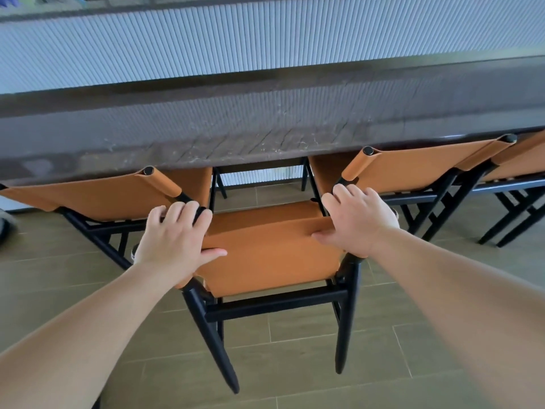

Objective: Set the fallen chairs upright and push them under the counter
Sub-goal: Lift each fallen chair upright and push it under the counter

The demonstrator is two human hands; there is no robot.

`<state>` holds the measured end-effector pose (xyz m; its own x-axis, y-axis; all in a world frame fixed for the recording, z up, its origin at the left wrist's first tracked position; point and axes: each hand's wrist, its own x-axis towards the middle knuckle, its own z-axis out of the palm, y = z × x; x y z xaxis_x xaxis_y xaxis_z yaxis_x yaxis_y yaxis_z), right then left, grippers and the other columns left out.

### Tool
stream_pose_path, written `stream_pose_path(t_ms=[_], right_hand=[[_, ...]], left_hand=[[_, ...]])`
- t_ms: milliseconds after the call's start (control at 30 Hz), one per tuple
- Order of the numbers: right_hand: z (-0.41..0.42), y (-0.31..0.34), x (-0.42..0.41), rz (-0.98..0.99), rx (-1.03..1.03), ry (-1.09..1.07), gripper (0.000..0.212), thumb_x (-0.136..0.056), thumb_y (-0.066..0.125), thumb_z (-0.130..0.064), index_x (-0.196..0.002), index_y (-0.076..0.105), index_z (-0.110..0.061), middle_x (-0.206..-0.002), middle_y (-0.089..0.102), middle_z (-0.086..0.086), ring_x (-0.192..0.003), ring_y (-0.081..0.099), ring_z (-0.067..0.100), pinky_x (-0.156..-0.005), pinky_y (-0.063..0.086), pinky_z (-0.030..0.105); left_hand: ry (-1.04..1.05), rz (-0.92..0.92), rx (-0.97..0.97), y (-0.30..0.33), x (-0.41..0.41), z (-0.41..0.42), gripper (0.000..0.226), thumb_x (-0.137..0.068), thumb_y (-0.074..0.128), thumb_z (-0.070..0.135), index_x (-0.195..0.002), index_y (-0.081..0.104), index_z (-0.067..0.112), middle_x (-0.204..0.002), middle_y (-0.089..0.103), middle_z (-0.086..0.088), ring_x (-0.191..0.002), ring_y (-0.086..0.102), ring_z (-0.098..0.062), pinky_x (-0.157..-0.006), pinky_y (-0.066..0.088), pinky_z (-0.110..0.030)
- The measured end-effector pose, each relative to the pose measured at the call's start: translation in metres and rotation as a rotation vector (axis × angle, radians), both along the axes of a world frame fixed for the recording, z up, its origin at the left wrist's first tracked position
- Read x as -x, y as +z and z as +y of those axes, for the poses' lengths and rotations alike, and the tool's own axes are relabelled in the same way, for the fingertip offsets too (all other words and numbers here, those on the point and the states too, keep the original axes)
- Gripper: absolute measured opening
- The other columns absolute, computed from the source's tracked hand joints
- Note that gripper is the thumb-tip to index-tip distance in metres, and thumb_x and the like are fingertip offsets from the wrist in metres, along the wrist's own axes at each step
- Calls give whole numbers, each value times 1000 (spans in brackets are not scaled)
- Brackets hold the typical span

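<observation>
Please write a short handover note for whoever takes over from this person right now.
Left hand and right hand each grip a top corner of the middle chair backrest. That chair stands upright, seat partly under the counter. The left chair and right chair are upright and tucked in; a further chair stands at far right. Left: push the middle chair fully in.

The middle chair [271,255] stands upright on the floor [324,364], its seat partly under the counter [265,122]. A left chair [97,196] and a right chair [413,172] flank it, tucked under the counter; a further chair [522,160] stands far right.
</observation>
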<state>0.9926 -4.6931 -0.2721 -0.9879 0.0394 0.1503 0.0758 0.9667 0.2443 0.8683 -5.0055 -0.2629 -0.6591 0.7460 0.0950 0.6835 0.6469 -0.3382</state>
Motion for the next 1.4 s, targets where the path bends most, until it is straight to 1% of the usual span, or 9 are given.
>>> stream_pose_path(t_ms=[100, 200, 467, 667, 733, 833, 1000, 1167, 1400], right_hand=[[-13, -2, 7, -16, 38, -5, 57, -77, 54, -71, -102, 55, -20, -93, 57, 0, -83, 56, 22, -66, 44, 36], [-26, -4, 18, -47, 53, -21, 56, -81, 51, -70, -105, 53, -20, -94, 56, -1, -84, 55, 21, -63, 36, 33], [-25, 6, 53, -45, 55, -63, 54, -82, 51, -70, -104, 52, -21, -91, 55, -2, -82, 55, 20, -61, 35, 32], [-21, 11, 84, -21, 64, -88, 53, -80, 55, -68, -101, 52, -20, -83, 49, -4, -74, 48, 18, -58, 34, 31], [-14, 15, 100, -28, 72, -100, 53, -80, 53, -69, -101, 49, -21, -82, 39, -6, -74, 40, 16, -57, 35, 31], [-3, 18, 121, -46, 85, -112, 54, -80, 51, -71, -104, 48, -22, -85, 36, -7, -77, 40, 16, -57, 37, 32], [15, 24, 146, -85, 60, -99, 60, -80, 46, -74, -109, 50, -21, -96, 49, -3, -87, 51, 19, -57, 38, 31], [34, 30, 170, -62, 60, -57, 64, -80, 48, -74, -114, 52, -19, -106, 54, 0, -94, 53, 21, -64, 40, 32], [67, 34, 211, -51, 66, 103, 69, -81, 46, -75, -120, 50, -19, -113, 52, 2, -104, 51, 23, -87, 44, 39]], left_hand=[[4, -16, 44, 3, 22, -4, 81, -73, 54, 76, -118, 63, 9, -123, 60, -18, -113, 56, -38, -95, 42, -57], [24, -23, 73, 7, 47, -8, 89, -69, 46, 81, -124, 62, 12, -126, 59, -17, -116, 55, -37, -98, 41, -59], [28, -18, 81, 10, 106, 1, 103, -67, 43, 88, -142, 45, 18, -142, 45, -16, -132, 40, -36, -107, 35, -57], [38, -63, 91, 15, 149, 13, 110, -64, 26, 92, -149, 32, 23, -153, 29, -11, -143, 23, -32, -115, 24, -54], [40, -94, 51, 16, 164, 21, 110, -64, 35, 93, -150, 26, 26, -157, 23, -10, -146, 15, -31, -118, 16, -55], [81, -116, -3, 16, 183, 30, 112, -63, 44, 94, -151, 17, 31, -160, 14, -9, -149, 3, -29, -119, 6, -56], [91, -137, -8, 16, 205, 43, 112, -63, 38, 95, -151, 9, 33, -161, 7, -7, -149, -3, -26, -120, 2, -52], [157, -147, -10, 21, 221, 57, 112, -64, 36, 96, -152, 12, 31, -162, 11, -7, -150, 2, -27, -122, 7, -51], [333, -188, -86, 21, 218, 64, 113, -61, 40, 96, -151, 17, 31, -162, 16, -6, -150, 11, -26, -119, 17, -47]])
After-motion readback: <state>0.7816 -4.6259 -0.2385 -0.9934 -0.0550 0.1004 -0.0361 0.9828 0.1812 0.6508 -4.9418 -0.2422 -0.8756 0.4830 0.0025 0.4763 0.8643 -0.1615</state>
